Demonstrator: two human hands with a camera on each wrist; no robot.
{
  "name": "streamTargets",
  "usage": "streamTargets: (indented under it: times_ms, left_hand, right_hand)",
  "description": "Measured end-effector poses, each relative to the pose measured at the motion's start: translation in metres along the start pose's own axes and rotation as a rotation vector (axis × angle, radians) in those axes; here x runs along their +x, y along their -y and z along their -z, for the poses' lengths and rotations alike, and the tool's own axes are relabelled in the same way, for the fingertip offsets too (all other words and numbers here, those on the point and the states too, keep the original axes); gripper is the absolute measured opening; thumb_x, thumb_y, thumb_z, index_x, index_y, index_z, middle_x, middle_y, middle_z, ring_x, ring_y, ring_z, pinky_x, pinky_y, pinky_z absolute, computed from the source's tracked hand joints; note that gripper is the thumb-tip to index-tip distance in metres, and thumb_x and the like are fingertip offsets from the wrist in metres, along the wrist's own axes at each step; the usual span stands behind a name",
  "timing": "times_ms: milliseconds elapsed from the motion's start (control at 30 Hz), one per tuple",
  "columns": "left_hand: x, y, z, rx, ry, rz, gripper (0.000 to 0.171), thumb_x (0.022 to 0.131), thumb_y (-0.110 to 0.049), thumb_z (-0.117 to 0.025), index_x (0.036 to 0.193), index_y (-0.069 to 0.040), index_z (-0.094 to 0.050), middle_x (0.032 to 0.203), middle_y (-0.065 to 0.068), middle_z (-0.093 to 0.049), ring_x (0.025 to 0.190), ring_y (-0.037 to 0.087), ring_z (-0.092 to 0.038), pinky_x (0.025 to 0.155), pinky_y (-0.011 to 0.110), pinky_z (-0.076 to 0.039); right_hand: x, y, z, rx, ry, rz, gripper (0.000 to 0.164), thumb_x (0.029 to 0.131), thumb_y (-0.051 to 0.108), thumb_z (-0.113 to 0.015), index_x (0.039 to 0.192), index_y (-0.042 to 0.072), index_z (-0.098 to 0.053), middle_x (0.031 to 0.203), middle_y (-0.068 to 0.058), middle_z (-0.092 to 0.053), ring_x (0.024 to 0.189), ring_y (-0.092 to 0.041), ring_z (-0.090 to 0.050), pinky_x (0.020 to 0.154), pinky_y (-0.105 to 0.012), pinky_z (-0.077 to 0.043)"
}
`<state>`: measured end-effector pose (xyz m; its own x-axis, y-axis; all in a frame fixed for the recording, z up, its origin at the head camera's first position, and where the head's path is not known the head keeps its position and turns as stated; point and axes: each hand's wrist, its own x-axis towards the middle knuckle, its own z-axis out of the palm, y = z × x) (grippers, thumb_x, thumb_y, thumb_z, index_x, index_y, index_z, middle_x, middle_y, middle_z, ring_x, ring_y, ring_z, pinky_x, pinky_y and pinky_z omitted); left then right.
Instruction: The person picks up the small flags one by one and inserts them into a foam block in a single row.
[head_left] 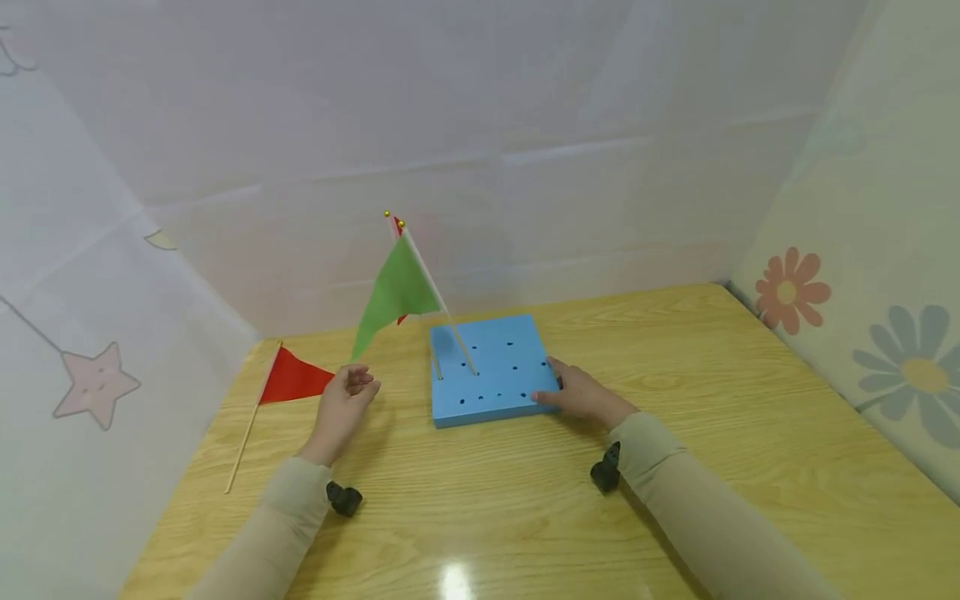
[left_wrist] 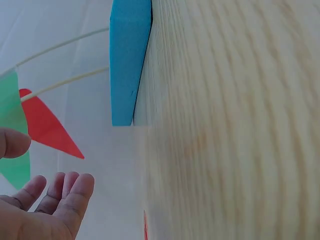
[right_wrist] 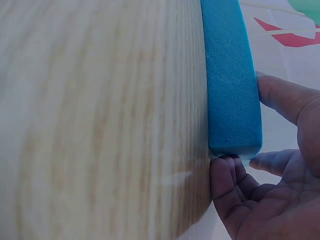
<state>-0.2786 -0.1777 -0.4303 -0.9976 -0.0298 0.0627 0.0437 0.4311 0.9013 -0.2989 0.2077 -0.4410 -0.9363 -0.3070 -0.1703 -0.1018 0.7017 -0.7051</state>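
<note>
A blue foam board (head_left: 495, 379) with several small holes lies on the table. Two flags on thin sticks stand tilted left in its holes: a green flag (head_left: 397, 287) in front and a red flag (left_wrist: 47, 122) mostly hidden behind it in the head view. My right hand (head_left: 581, 393) holds the board's right side, its thumb on the top face and fingers against the side. My left hand (head_left: 343, 412) is raised left of the board with loosely bent fingers and nothing between them, just below the green flag's tip. Another red flag (head_left: 294, 377) lies beside it on the table.
The wooden table (head_left: 480, 500) meets a pale cloth backdrop (head_left: 570, 208) at the back. Printed cloth walls, with a star (head_left: 97, 385) at left and flowers (head_left: 792, 291) at right, flank it. Gold beads (head_left: 401, 224) top the standing sticks.
</note>
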Motion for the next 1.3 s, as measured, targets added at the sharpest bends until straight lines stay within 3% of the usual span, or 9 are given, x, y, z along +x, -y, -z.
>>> streamTargets:
  times_ms: [100, 267, 400, 733, 1300]
  left_hand:
    - [-0.004, 0.001, 0.009, -0.005, -0.003, 0.025, 0.046, 0.108, -0.015, -0.056, 0.144, 0.008, -0.043, 0.139, 0.027, -0.051, 0.127, 0.037, -0.052, 0.104, 0.043, -0.046]
    - [-0.011, 0.003, 0.024, -0.026, -0.007, 0.059, 0.048, 0.108, -0.017, -0.057, 0.147, 0.007, -0.041, 0.140, 0.024, -0.051, 0.126, 0.034, -0.050, 0.092, 0.021, -0.047]
    - [-0.016, 0.005, 0.036, -0.038, -0.032, 0.063, 0.047, 0.108, -0.016, -0.056, 0.146, 0.007, -0.042, 0.138, 0.022, -0.052, 0.122, 0.029, -0.052, 0.088, 0.013, -0.046]
    - [-0.025, 0.011, 0.060, -0.011, -0.078, 0.082, 0.046, 0.107, -0.015, -0.056, 0.144, 0.008, -0.041, 0.135, 0.021, -0.051, 0.107, 0.011, -0.053, 0.086, 0.011, -0.048]
    - [-0.043, 0.030, 0.103, 0.035, -0.100, 0.168, 0.053, 0.108, -0.016, -0.055, 0.149, 0.008, -0.033, 0.141, 0.024, -0.046, 0.096, -0.007, -0.050, 0.088, 0.015, -0.051]
  right_hand:
    - [0.001, -0.001, -0.001, 0.000, 0.001, -0.003, 0.087, 0.103, 0.028, -0.067, 0.158, -0.014, -0.015, 0.146, -0.041, -0.042, 0.133, -0.050, -0.047, 0.106, -0.057, -0.043]
    - [0.003, -0.003, -0.001, -0.008, 0.005, 0.001, 0.088, 0.102, 0.030, -0.068, 0.158, -0.014, -0.015, 0.142, -0.040, -0.046, 0.131, -0.048, -0.049, 0.103, -0.056, -0.045]
    - [0.003, -0.003, 0.000, -0.004, 0.006, 0.001, 0.088, 0.102, 0.029, -0.068, 0.158, -0.014, -0.015, 0.142, -0.040, -0.046, 0.130, -0.048, -0.050, 0.103, -0.056, -0.045]
    - [0.003, -0.003, -0.001, -0.002, 0.005, -0.002, 0.088, 0.102, 0.028, -0.068, 0.158, -0.015, -0.015, 0.146, -0.042, -0.041, 0.134, -0.051, -0.046, 0.106, -0.057, -0.043]
    - [0.001, -0.002, -0.001, 0.033, 0.006, 0.005, 0.089, 0.102, 0.027, -0.068, 0.158, -0.015, -0.014, 0.147, -0.043, -0.040, 0.136, -0.052, -0.044, 0.107, -0.058, -0.042]
